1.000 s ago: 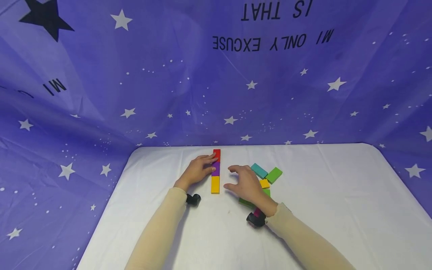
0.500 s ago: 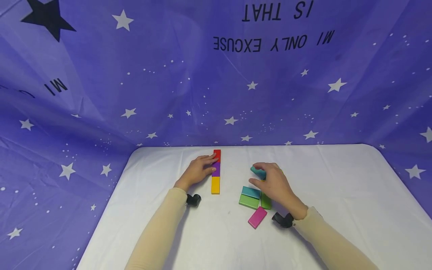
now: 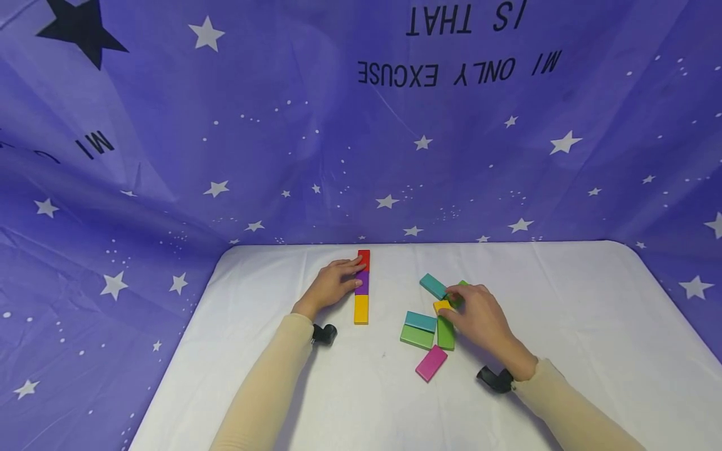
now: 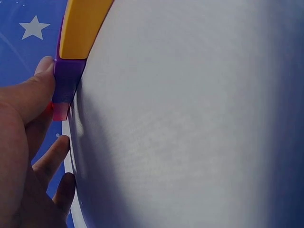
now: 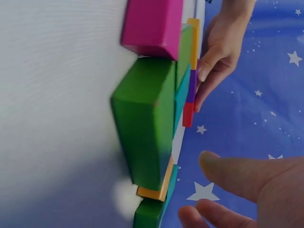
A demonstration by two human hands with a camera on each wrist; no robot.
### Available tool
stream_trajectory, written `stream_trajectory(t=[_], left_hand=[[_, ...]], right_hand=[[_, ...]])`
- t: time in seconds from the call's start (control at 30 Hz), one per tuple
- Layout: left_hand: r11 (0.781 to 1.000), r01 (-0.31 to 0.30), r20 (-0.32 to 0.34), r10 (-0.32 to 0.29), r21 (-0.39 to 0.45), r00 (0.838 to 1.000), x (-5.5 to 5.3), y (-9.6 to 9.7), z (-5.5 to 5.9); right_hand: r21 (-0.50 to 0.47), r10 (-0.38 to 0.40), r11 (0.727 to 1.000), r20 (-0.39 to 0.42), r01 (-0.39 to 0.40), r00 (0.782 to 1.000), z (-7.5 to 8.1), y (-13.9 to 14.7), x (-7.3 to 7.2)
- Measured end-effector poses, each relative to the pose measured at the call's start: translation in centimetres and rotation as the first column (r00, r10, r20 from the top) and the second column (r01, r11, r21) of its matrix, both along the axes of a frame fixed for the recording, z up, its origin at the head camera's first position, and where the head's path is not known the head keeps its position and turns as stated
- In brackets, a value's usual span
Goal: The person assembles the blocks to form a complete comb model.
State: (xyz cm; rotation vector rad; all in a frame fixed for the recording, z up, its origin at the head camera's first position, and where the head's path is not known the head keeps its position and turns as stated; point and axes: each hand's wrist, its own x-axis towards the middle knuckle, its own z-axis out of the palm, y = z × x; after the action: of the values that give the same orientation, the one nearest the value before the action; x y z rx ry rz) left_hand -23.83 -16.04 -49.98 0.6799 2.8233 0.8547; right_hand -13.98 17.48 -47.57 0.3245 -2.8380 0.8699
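Note:
A red block (image 3: 364, 255), a purple block (image 3: 363, 288) and a yellow block (image 3: 361, 310) lie end to end in a straight row. My left hand (image 3: 326, 287) rests against its left side, thumb on the purple block and fingertips on the red one. Over the loose blocks hovers my right hand (image 3: 479, 318), its thumb near a small yellow block (image 3: 441, 306) and its fingers by a partly hidden green block (image 3: 463, 284). In the right wrist view, the thumb and fingers are apart with nothing between them.
Close by lie a teal block (image 3: 432, 285), a green block (image 3: 445, 334), another teal block (image 3: 420, 321) touching a light green block (image 3: 417, 337), and a pink block (image 3: 431, 363). The white table (image 3: 564, 326) meets a purple star-print cloth (image 3: 451, 138) behind.
My right hand has moved right, away from beside the row, past the far teal block to the yellow and green blocks. The left hand stays on the row.

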Motion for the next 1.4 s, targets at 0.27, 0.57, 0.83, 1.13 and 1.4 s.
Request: stream_trajectory(t=[0.27, 0.57, 0.83, 1.13, 1.4], left_hand=[[1.000, -0.004, 0.007, 0.004, 0.000, 1.000, 0.1, 0.0, 0.0], [1.000, -0.010, 0.005, 0.010, 0.007, 1.000, 0.0, 0.1, 0.0], [1.000, -0.015, 0.004, 0.015, -0.006, 1.000, 0.1, 0.1, 0.1], [1.000, -0.014, -0.003, 0.014, 0.003, 1.000, 0.1, 0.2, 0.2], [1.000, -0.026, 0.016, 0.026, -0.008, 1.000, 0.1, 0.3, 0.2]], right_hand=[[0.083, -0.027, 0.996, 0.022, 0.025, 0.999, -0.6, -0.2, 0.3], [0.155, -0.014, 0.988, -0.048, 0.021, 0.999, -0.9, -0.8, -0.2], [0.136, 0.014, 0.991, -0.032, -0.009, 0.999, -0.9, -1.3, -0.7], [0.061, 0.053, 0.997, -0.021, -0.051, 0.998, -1.1, -1.2, -1.1], [0.128, -0.012, 0.992, -0.041, 0.018, 0.999, -1.3, -1.6, -0.9]])
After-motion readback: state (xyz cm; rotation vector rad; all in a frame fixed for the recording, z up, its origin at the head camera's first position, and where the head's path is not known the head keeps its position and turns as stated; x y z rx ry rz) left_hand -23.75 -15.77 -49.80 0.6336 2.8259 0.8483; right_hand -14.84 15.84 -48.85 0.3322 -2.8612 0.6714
